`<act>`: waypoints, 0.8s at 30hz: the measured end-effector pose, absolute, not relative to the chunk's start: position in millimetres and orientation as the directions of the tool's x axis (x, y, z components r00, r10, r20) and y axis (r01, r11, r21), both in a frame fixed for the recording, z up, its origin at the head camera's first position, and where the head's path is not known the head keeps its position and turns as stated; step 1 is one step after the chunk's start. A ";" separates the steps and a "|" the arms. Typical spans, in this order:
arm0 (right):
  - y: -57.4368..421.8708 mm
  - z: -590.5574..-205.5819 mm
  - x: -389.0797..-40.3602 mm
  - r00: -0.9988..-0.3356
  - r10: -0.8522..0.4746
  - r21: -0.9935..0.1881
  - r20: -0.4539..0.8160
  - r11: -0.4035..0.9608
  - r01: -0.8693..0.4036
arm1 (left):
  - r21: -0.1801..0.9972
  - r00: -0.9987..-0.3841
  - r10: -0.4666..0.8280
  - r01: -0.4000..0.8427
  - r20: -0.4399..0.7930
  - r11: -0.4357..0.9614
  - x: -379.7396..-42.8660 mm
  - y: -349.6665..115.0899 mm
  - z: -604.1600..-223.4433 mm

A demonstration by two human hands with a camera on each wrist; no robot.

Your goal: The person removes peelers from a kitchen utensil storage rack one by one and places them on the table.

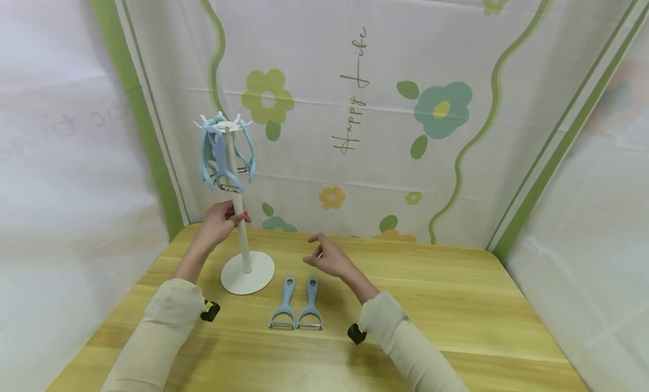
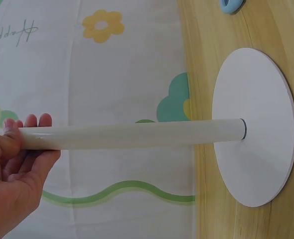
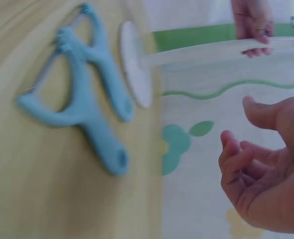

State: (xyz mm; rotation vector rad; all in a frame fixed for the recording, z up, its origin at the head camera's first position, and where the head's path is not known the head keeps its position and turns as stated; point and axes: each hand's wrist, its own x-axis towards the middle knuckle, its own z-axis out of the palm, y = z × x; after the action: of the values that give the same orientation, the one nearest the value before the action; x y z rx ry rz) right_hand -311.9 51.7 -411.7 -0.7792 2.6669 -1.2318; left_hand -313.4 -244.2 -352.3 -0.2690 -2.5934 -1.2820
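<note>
My left hand (image 1: 219, 226) grips the pole of a white rotating-style hook stand (image 1: 244, 240), fingers and thumb wrapped round it in the left wrist view. The stand's round base (image 2: 256, 164) rests on the table. From its top hooks hang several peelers, a blue one (image 1: 219, 152) in front and teal ones (image 1: 248, 147) around it. Two blue peelers, a left one (image 1: 288, 293) and a right one (image 1: 311, 293), lie side by side with handles pointing away. My right hand (image 1: 332, 258) hovers behind them, thumb and fingers apart, holding nothing.
The wooden table (image 1: 446, 302) ends at a flower-print curtain (image 1: 304, 144) close behind the stand. White curtain panels (image 1: 598, 200) stand at both sides. A black wrist camera (image 1: 357, 333) sits at the right wrist, another (image 1: 210, 310) at the left.
</note>
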 end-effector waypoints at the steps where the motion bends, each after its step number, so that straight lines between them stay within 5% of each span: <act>1: 49.8 -407.2 -313.7 -0.855 -0.499 -0.734 0.138 0.529 -0.427 | 0.755 -0.956 0.060 0.265 0.288 0.600 -313.9 -244.0 -352.8; 24: -17.4 -302.1 -354.1 -0.797 -0.438 -0.803 0.415 0.235 -0.548 | 0.790 -0.958 0.073 0.271 0.278 0.550 -317.9 -245.6 -353.6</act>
State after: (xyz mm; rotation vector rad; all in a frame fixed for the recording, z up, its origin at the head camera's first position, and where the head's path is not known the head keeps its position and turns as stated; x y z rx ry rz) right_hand -354.1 -17.4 -302.1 -1.0209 2.5476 -1.7305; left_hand -317.9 -245.6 -353.6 -0.2901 -2.5732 -1.3654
